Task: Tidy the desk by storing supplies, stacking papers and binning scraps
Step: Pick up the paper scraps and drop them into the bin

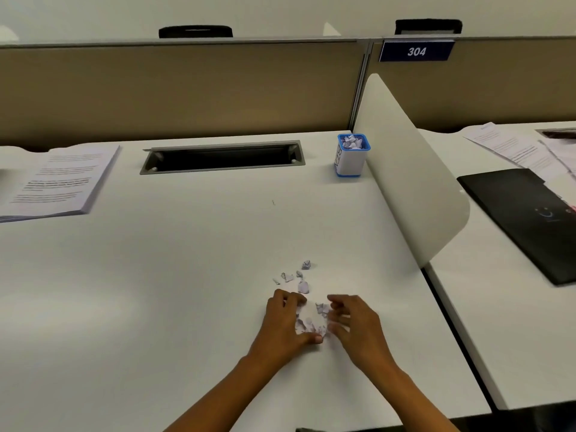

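Several torn paper scraps [311,319] lie in a small heap on the white desk [187,275], with a few more scraps [299,277] scattered just beyond. My left hand [285,322] and my right hand [355,324] cup the heap from either side, fingers curled inward against the scraps. A small blue-rimmed white bin [351,155] holding paper scraps stands at the back right of the desk. A stack of printed papers [59,179] lies at the far left.
A grey cable slot [223,157] is set into the desk at the back. A white curved divider [408,169] borders the right side. On the neighbouring desk lie a black folder [526,219] and loose printed sheets [514,148].
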`<state>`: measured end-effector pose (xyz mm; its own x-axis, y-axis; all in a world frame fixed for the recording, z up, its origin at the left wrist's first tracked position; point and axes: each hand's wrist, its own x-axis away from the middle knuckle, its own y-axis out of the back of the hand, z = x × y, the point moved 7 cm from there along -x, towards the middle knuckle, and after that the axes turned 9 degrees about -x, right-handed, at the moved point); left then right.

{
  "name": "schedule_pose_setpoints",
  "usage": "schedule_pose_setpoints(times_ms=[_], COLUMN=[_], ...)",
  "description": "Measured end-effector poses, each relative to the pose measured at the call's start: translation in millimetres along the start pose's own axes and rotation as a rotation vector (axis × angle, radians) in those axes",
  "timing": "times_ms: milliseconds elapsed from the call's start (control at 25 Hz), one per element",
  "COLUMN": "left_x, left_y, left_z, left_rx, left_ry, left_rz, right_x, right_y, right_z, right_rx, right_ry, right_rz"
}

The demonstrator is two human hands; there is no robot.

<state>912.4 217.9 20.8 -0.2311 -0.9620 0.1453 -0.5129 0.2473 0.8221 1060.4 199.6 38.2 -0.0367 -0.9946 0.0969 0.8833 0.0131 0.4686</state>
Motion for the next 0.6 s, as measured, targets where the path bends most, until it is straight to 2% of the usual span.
schedule_pose_setpoints(times_ms=[120, 240, 360, 480, 600], left_x=[5, 6, 3, -3, -5], left_y=[8, 17, 19, 21, 22], left_z=[4, 11, 13, 12, 9], left_rx=[-0.121, -0.144, -0.107, -0.071, -0.128], left_ry=[0.020, 0.021, 0.013, -0.018, -0.080], left_rz=[-0.111, -0.206, -0.161, -0.155, -0.159], right_x=[-26, -65, -81, -65, -38], right_y=[8, -12, -46, -52, -43], right_z=[13, 13, 14, 16, 13], right_rx=[0.104, 0.245, 0.432, 0.346, 0.474], right_ry=[0.154, 0.151, 0.213, 0.302, 0.373], right_rz=[-0.112, 0.081, 0.324, 0.347, 0.327])
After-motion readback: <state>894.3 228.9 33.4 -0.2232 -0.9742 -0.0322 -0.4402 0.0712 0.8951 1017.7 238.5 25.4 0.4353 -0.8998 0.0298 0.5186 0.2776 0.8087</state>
